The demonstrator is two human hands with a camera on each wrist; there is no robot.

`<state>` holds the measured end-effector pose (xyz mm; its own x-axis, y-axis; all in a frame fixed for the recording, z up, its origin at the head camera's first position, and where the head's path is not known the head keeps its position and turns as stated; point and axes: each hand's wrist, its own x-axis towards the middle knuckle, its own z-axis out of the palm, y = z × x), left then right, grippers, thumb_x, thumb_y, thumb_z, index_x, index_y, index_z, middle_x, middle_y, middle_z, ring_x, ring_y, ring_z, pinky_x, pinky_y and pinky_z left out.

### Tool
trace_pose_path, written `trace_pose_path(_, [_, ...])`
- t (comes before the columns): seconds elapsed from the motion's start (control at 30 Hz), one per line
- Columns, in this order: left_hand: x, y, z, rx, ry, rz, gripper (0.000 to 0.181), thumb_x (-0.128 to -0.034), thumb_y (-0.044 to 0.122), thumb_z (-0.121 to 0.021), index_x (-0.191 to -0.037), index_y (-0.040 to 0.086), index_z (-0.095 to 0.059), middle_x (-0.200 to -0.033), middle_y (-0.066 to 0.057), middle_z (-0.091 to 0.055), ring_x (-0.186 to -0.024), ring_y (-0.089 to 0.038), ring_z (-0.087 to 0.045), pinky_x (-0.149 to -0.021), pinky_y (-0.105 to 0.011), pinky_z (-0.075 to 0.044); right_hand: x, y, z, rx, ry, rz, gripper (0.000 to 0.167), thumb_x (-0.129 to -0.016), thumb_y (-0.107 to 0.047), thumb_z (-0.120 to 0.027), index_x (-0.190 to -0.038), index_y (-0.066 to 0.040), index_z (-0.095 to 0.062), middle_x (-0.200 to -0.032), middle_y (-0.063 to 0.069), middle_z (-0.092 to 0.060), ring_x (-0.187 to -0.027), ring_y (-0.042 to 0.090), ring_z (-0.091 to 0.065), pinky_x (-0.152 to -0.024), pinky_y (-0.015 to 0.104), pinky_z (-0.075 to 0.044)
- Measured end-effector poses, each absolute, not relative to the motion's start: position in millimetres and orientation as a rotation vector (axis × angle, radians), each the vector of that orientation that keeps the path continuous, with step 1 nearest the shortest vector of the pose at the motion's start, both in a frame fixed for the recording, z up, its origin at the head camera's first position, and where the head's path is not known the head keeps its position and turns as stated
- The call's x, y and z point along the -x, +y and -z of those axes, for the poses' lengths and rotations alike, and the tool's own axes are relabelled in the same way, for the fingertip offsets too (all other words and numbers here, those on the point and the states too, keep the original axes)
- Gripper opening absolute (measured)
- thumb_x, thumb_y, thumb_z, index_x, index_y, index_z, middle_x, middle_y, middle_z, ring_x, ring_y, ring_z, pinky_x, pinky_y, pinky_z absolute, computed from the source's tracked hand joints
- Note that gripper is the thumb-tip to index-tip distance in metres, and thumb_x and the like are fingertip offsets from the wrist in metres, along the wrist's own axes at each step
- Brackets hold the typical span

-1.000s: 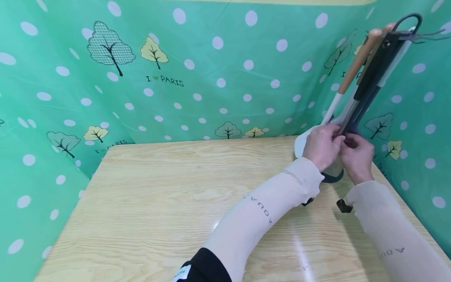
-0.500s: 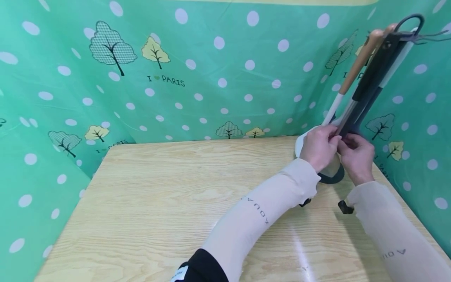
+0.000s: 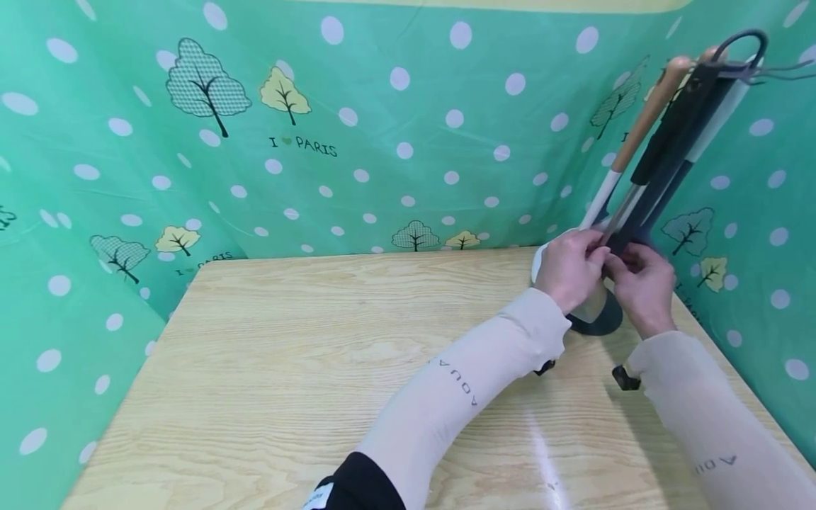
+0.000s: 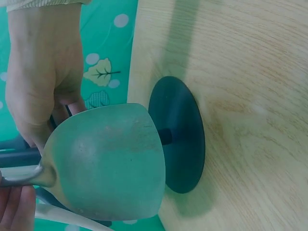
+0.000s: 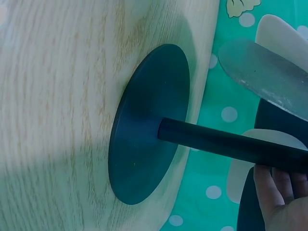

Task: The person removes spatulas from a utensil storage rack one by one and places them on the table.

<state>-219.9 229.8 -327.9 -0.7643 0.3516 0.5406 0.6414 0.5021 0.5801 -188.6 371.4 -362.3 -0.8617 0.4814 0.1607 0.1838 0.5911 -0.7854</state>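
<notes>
At the table's back right corner stands a dark utensil stand with a round base [image 3: 598, 322], a pole [image 5: 216, 139] and hooks on top. My left hand [image 3: 569, 268] pinches the lower shaft of a metal spatula [image 4: 110, 159], whose black handle [image 3: 659, 145] leans up among the other handles at the hooks. Whether it still hangs on a hook, I cannot tell. My right hand [image 3: 644, 290] holds the pole, with curled fingers [image 5: 269, 190] against it in the right wrist view. Both hands hide part of the spatula in the head view.
Other utensils hang on the stand, including a white one with a wooden handle [image 3: 653, 117] and one with a light grey-white handle [image 3: 717, 127]. A polka-dot curtain [image 3: 357, 142] closes in the wooden table [image 3: 319, 368] behind and at the sides.
My left hand has shifted slightly left and toward me, and the spatula's handle has come a little lower and left. The right hand has hardly moved on the pole.
</notes>
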Motion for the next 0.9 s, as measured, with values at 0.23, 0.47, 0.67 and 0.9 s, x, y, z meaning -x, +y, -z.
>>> trace_pose_path(0.23, [220.0, 225.1, 329.7, 0.825, -2.381, 1.115, 0.015, -0.0916, 0.022, -0.066, -0.104, 0.019, -0.072, -0.091, 0.01, -0.066, -0.079, 0.003, -0.058, -0.068, -0.003, -0.041, 185.9, 368.2, 362.6, 0.533, -2.466, -1.127, 0.051, -0.096, -0.045, -0.048, -0.129, -0.007, -0.057, -0.117, 0.011, -0.059, -0.096, 0.014, -0.058, -0.082, 0.024, -0.053])
trace_pose_path(0.47, [220.1, 221.0, 330.8, 0.836, -2.39, 1.136, 0.017, -0.0927, 0.023, -0.064, -0.108, 0.018, -0.071, -0.095, 0.01, -0.066, -0.081, 0.004, -0.057, -0.069, -0.002, -0.041, 185.1, 365.7, 363.0, 0.519, -2.479, -1.109, 0.051, -0.096, -0.045, -0.047, -0.13, -0.008, -0.056, -0.118, 0.011, -0.06, -0.097, 0.015, -0.058, -0.08, 0.023, -0.051])
trace_pose_path(0.67, [220.6, 214.9, 334.2, 0.858, -2.352, 1.15, 0.017, -0.0924, 0.02, -0.064, -0.107, 0.015, -0.071, -0.096, 0.007, -0.067, -0.082, 0.001, -0.059, -0.072, -0.003, -0.042, 184.6, 359.3, 363.6, 0.516, -2.483, -1.103, 0.05, -0.097, -0.045, -0.047, -0.13, -0.008, -0.056, -0.118, 0.011, -0.06, -0.099, 0.018, -0.058, -0.086, 0.033, -0.053])
trace_pose_path(0.9, [220.9, 208.4, 336.4, 0.871, -2.313, 1.165, 0.016, -0.0918, 0.019, -0.065, -0.106, 0.014, -0.072, -0.093, 0.006, -0.067, -0.079, 0.001, -0.058, -0.071, -0.005, -0.042, 185.6, 353.4, 364.3, 0.515, -2.462, -1.091, 0.049, -0.096, -0.044, -0.049, -0.127, -0.006, -0.058, -0.115, 0.012, -0.061, -0.097, 0.017, -0.058, -0.072, 0.015, -0.049])
